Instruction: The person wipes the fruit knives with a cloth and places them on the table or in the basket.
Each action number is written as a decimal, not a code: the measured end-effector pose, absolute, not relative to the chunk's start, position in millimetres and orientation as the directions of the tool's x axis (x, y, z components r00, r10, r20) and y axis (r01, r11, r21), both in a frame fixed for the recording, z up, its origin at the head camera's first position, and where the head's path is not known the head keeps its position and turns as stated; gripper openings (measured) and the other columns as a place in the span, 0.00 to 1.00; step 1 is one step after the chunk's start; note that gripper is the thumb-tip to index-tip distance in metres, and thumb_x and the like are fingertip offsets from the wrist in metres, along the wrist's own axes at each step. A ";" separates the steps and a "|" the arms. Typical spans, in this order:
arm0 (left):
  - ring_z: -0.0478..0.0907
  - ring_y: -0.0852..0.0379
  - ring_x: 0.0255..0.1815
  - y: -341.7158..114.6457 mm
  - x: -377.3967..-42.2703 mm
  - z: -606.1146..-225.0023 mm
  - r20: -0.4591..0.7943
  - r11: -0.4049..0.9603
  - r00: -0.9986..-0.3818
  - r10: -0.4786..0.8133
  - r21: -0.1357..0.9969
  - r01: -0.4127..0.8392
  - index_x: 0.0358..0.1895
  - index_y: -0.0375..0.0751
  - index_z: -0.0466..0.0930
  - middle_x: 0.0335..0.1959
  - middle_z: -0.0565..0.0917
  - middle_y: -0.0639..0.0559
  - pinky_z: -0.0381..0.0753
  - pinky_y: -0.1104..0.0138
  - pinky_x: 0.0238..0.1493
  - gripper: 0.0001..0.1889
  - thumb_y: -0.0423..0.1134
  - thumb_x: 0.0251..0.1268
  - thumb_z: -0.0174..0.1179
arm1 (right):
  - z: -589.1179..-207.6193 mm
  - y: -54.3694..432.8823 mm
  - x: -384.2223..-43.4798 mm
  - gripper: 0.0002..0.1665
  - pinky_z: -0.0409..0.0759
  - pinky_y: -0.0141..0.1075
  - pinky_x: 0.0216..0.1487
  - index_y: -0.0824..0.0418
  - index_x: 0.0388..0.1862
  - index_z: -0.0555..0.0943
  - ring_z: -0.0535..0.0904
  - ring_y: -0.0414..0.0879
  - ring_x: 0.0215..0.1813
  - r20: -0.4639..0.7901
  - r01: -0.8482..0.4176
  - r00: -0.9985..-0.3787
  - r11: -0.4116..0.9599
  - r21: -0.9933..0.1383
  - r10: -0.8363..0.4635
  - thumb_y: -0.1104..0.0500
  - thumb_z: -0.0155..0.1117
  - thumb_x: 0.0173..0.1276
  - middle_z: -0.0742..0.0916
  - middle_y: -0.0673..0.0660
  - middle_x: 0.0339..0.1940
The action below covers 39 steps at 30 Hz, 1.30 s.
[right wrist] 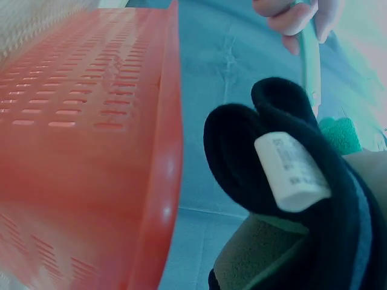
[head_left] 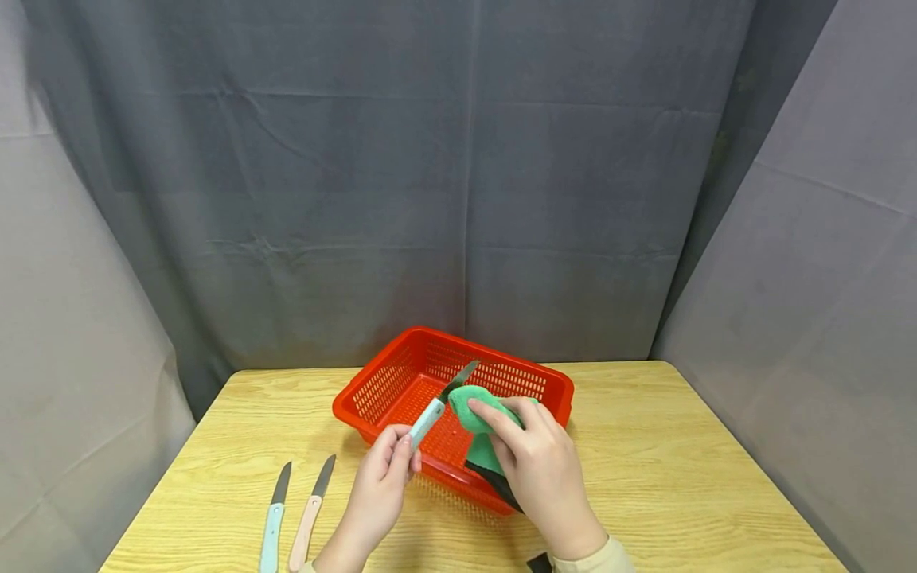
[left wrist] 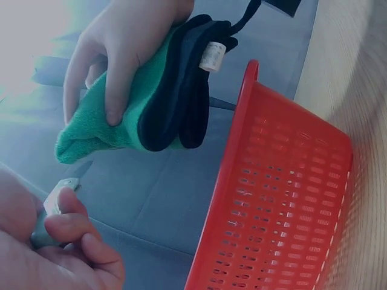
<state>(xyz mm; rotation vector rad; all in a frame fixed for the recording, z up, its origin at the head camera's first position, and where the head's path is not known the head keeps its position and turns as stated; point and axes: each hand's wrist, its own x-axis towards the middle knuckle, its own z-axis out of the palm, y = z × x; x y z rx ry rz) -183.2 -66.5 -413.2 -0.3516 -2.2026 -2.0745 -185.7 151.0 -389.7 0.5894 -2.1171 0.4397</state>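
Observation:
My left hand (head_left: 380, 485) grips the light blue handle of a knife (head_left: 427, 422), its blade slanting up and right over the basket. In my right hand (head_left: 540, 461) is a folded green cloth (head_left: 476, 410) with a dark edge, pinched between thumb and fingers close beside the blade. The cloth overlaps the lower part of the blade in the head view. A white label (left wrist: 213, 56) hangs from the cloth's dark trim in the left wrist view. Below both hands stands a red plastic basket (head_left: 358, 422) with slotted walls.
Two more knives lie on the wooden table (head_left: 680, 461) left of my left hand: one with a light blue handle (head_left: 271, 533), one with a pink handle (head_left: 306, 529). A small black item (head_left: 540, 563) shows by the right sleeve. Grey curtains (head_left: 344, 199) enclose the table.

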 end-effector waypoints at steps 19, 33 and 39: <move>0.66 0.66 0.24 -65.8 -177.4 -411.0 0.303 0.253 -0.949 0.092 0.914 0.316 0.42 0.39 0.77 0.25 0.72 0.54 0.67 0.73 0.26 0.09 0.36 0.83 0.48 | -390.5 148.3 -186.0 0.38 0.83 0.39 0.34 0.39 0.58 0.86 0.80 0.46 0.38 0.833 -0.575 -0.481 0.816 -0.065 -0.273 0.67 0.84 0.50 0.85 0.55 0.44; 0.63 0.67 0.21 -68.7 -176.8 -408.3 0.275 0.253 -0.956 0.101 0.922 0.292 0.44 0.36 0.79 0.23 0.71 0.54 0.64 0.74 0.24 0.10 0.35 0.83 0.48 | -394.6 154.3 -192.6 0.37 0.80 0.41 0.33 0.42 0.57 0.87 0.81 0.51 0.39 0.837 -0.500 -0.514 0.858 -0.118 -0.184 0.70 0.82 0.51 0.84 0.56 0.43; 0.63 0.67 0.21 -67.7 -176.5 -408.1 0.259 0.249 -0.960 0.102 0.928 0.277 0.44 0.39 0.79 0.22 0.71 0.54 0.63 0.74 0.24 0.10 0.35 0.82 0.48 | -394.5 159.1 -194.3 0.35 0.81 0.42 0.34 0.43 0.57 0.87 0.80 0.53 0.39 0.836 -0.453 -0.532 0.879 -0.149 -0.133 0.72 0.79 0.53 0.84 0.57 0.43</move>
